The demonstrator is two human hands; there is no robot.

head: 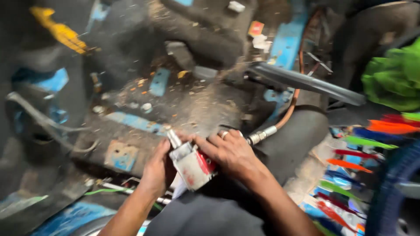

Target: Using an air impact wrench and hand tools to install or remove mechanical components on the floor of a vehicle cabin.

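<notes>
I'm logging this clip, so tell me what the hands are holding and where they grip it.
Both hands hold a small grey metal block with a red part: the left hand on its left side, the right hand over the red right side.

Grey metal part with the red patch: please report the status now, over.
Left hand and right hand both grip grey metal part. Copper hose beside right hand. Nothing blocking.

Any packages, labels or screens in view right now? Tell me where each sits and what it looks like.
Small packet: top centre on the dirty floor, roughly square, red and orange.
White scrap: top edge, small pale rectangle, too blurred to tell more.
Red label: on the side of the grey metal block held between left hand and right hand.
No screens.
</notes>
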